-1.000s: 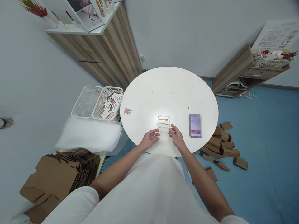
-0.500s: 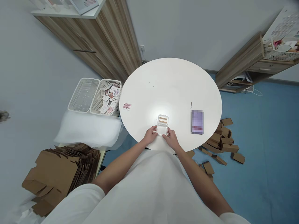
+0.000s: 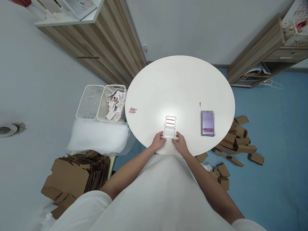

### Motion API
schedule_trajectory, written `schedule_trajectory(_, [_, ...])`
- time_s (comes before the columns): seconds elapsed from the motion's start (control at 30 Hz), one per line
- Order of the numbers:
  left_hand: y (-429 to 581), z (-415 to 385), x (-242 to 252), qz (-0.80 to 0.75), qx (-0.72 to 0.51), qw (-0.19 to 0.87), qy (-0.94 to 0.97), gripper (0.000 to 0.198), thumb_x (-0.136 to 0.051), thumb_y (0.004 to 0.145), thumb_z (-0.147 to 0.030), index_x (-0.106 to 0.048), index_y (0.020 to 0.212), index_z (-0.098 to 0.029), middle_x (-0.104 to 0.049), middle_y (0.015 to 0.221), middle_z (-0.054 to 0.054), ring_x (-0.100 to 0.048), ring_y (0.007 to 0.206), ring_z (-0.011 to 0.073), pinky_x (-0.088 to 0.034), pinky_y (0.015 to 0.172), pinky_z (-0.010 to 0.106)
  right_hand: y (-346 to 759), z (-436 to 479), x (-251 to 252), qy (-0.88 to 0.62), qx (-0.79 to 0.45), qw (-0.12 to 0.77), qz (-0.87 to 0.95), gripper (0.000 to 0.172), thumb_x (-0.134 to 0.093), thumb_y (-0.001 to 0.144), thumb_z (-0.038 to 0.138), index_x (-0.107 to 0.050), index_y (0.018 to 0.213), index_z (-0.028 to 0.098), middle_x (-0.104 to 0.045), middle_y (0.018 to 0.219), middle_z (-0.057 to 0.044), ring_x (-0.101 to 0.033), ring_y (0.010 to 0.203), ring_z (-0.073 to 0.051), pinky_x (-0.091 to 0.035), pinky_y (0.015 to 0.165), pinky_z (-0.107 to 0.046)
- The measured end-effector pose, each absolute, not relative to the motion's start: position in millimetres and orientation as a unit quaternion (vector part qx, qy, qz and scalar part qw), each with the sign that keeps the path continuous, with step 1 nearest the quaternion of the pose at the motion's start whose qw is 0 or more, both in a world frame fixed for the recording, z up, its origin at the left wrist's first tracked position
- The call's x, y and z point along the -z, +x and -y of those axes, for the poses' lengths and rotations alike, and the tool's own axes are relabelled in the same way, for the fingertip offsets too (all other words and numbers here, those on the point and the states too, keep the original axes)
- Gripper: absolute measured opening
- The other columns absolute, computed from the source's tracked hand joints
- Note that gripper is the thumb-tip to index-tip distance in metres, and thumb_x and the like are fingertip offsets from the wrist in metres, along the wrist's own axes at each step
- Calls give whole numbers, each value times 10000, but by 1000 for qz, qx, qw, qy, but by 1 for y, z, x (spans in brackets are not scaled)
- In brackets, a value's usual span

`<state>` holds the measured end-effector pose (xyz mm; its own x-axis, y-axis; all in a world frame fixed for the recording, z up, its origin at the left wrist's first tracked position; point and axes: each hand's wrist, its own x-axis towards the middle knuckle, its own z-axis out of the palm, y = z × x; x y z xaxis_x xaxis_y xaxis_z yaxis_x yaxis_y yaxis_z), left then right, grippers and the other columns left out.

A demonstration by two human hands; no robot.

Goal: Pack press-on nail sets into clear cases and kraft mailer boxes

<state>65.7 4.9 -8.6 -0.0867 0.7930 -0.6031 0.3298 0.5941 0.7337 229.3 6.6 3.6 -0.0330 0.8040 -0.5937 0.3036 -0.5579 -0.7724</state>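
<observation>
A small clear plastic box (image 3: 169, 132) lies on the white table with its lid (image 3: 170, 121) folded back. Two thin brown strips show in the lid; the lower half looks bare. At the box's lower left corner is my left hand (image 3: 158, 141), fingers and thumb apart. My right hand (image 3: 180, 143) is at the lower right corner, its thumb and fingers also spread. The fingertips are very close to the box's edges; light contact cannot be ruled out. To the left lies a small card with pink-red pieces (image 3: 132, 111).
A blurred purple item (image 3: 207, 123) lies on the round table (image 3: 180, 77) at right. Left of the table stand a basket of small packets (image 3: 115, 102), a basket of clear items (image 3: 90, 101), white foam sheets (image 3: 98, 136) and flattened cartons (image 3: 69, 176). Brown boxes (image 3: 240, 138) lie on the floor.
Both hands have loosened slightly from the box's sides, and the box now rests between them. The whole view has shifted a little as the head moved.
</observation>
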Motion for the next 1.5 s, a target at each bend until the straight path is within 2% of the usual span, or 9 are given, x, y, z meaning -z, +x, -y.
schedule_trajectory(0.17, [69, -9, 9, -698, -230, 556, 387, 499, -554, 715, -157, -461, 1205, -170, -511, 1135, 84, -539, 886, 142, -412, 833, 276, 223, -8, -1, -646, -614, 247, 381, 556, -525, 705, 342, -433, 1236, 202, -418, 1247, -93, -588, 914, -186, -488, 784, -317])
schedule_trajectory(0.37, [76, -25, 3, -685, -248, 557, 398, 436, -562, 689, -140, -534, 1123, -169, -555, 1110, 71, -546, 913, 164, -411, 844, 292, 222, -19, 4, -644, -604, 291, 368, 550, -560, 692, 336, -450, 1214, 204, -392, 1272, -97, -550, 1016, -217, -477, 847, -335])
schedule_trajectory(0.93, [81, -34, 0, -711, -256, 556, 347, 530, -574, 723, -140, -421, 1230, -153, -453, 1269, 124, -489, 1096, 198, -399, 925, 341, 221, -27, 6, -632, -604, 306, 378, 549, -575, 690, 323, -421, 1213, 256, -367, 1257, -76, -515, 1073, -204, -456, 907, -347])
schedule_trajectory(1.23, [74, -31, 3, -682, -253, 582, 363, 506, -574, 746, -167, -423, 1227, -202, -435, 1278, 103, -479, 1107, 192, -402, 924, 338, 218, -24, 4, -660, -572, 310, 376, 556, -575, 686, 329, -406, 1210, 254, -390, 1234, -76, -519, 1034, -199, -482, 849, -352])
schedule_trajectory(1.5, [15, -30, -2, -661, -264, 551, 435, 454, -554, 753, -184, -450, 1192, -231, -455, 1236, 87, -480, 1080, 178, -422, 891, 331, 188, -18, -16, -706, -444, 354, 423, 460, -503, 727, 325, -415, 1172, 244, -442, 1204, -73, -530, 879, -159, -484, 748, -338])
